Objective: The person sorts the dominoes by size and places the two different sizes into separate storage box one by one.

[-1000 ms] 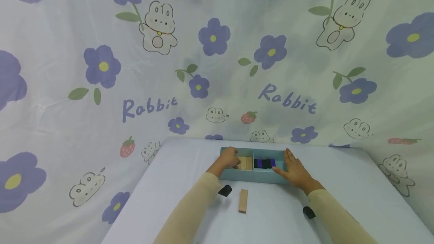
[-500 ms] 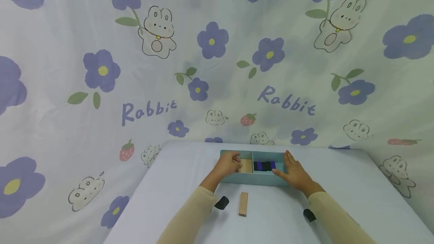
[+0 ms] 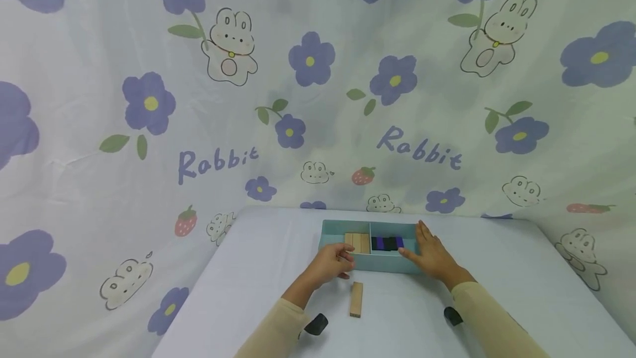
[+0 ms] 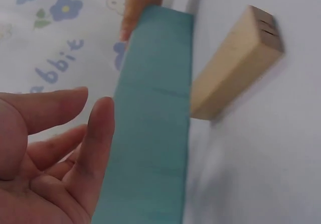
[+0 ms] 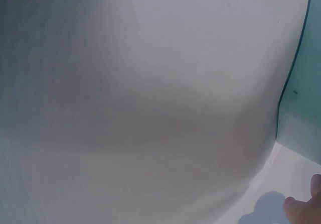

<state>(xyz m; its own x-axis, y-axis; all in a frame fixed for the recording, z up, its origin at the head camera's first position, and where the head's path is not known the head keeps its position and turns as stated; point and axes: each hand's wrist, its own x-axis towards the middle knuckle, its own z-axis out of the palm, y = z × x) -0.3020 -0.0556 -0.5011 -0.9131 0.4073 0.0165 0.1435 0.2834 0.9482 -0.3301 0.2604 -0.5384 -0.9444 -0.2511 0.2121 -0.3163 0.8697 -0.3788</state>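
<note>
A teal box (image 3: 392,263) with two compartments stands on the table. Pale wooden blocks (image 3: 358,243) lie side by side in its left compartment; black and purple pieces (image 3: 387,243) are in the right one. My left hand (image 3: 329,263) hovers at the front wall, fingers loosely bent, and the left wrist view shows nothing between thumb and fingertips (image 4: 102,111). Stretched over the box's right end, my right hand (image 3: 434,253) rests against it with straight fingers. A single wooden block (image 3: 356,299) lies on the table in front of the box, apart from both hands.
The white tabletop (image 3: 397,319) surrounds the box. Behind it hangs a curtain (image 3: 338,109) printed with flowers and rabbits. Dark wrist-camera pieces (image 3: 316,324) show beneath the sleeves.
My left hand has come up out of the left compartment and back over the front wall, uncovering the wooden blocks there. The right hand and the loose block have stayed in place.
</note>
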